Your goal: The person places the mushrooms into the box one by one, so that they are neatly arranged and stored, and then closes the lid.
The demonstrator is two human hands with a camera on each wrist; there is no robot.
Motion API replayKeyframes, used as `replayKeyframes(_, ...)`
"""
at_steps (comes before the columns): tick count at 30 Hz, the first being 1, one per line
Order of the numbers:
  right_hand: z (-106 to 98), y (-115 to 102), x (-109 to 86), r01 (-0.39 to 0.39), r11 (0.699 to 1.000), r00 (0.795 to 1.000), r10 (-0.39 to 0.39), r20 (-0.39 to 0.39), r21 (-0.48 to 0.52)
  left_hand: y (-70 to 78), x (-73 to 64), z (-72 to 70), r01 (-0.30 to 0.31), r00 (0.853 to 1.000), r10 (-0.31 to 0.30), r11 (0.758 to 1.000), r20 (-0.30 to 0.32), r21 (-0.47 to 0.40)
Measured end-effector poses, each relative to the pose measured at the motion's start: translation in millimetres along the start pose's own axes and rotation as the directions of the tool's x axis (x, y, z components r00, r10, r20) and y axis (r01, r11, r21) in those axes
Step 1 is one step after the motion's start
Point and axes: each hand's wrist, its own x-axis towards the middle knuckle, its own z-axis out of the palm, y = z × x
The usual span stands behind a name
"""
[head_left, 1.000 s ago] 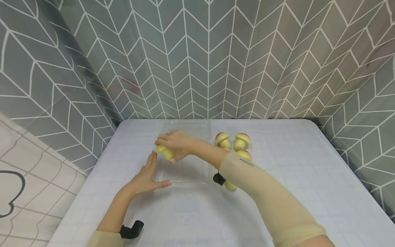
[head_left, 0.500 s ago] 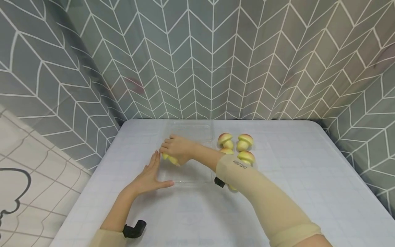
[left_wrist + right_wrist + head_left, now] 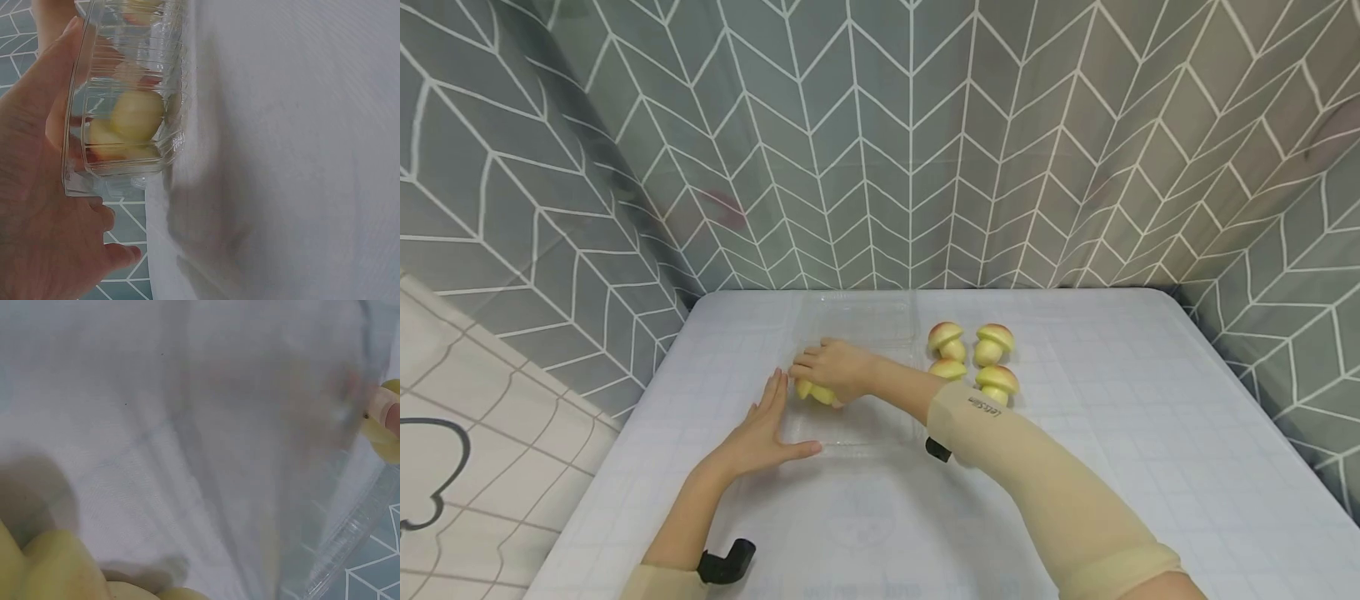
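1. Two bare hands are working at a clear container point(image 3: 865, 440) on the left part of the table point(image 3: 1150, 433).
2. Right hand point(image 3: 837, 369): fingers are curling down over a yellow mushroom-shaped piece point(image 3: 817, 392), clamping it; the right wrist view is showing a fingertip pressing on the yellow surface.
3. That piece is sitting under the right hand, within the container's outline, on its left side. Whether it is touching the floor: can't tell.
4. Left hand point(image 3: 760, 435): fingers are extending straight toward the far side, thumb spreading right, so apart. It is bracing the container's near-left corner; in the left wrist view it is lying against the rim.
5. Four loose mushroom pieces are sitting right of the container, two far, two near: far left point(image 3: 946, 341), far right point(image 3: 994, 344), near left point(image 3: 948, 369), near right point(image 3: 997, 384). Caps are showing reddish tops. Right sleeve point(image 3: 1045, 483) is partly covering the near-left one.
6. Clear panel point(image 3: 861, 313) is lying just beyond the container.
7. Black wrist camera point(image 3: 727, 563) is riding on the left wrist.
8. Grey chevron curtain point(image 3: 910, 150) is hanging behind the far edge.
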Motion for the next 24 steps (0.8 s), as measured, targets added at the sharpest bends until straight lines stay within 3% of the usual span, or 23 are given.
replayKeyframes(6, -7.4, 8.9, -12.6, -0.049, 0.996, 0.998, 0.051, -0.033, 0.069, -0.4, 3.8, 0.3, -0.003, 1.0, 0.003, 1.0, 0.006, 0.013)
replayKeyframes(10, -19.8, 13.1, -29.7, -0.138, 0.981, 0.987, 0.147, -0.057, 0.138, 0.0, 4.7, 0.9, -0.014, 1.0, 0.014, 1.0, 0.001, 0.016)
replayKeyframes(13, -26.2, 13.8, -45.9, -0.191, 0.953, 0.969, 0.221, -0.111, 0.233, 0.8, 2.5, 0.7, -0.009, 1.0, 0.009, 1.0, -0.004, 0.018)
replayKeyframes(18, -29.6, 11.7, -77.6, -0.167, 0.903, 0.933, 0.275, -0.232, 0.397, 1.5, -1.9, 0.3, 0.0, 1.0, 0.001, 1.0, -0.017, 0.028)
replayKeyframes(24, -27.8, 10.0, -117.7, -0.156, 0.874, 0.892, 0.325, -0.315, 0.46, 3.2, 0.4, 0.6, -0.021, 1.0, 0.022, 0.999, -0.022, 0.026)
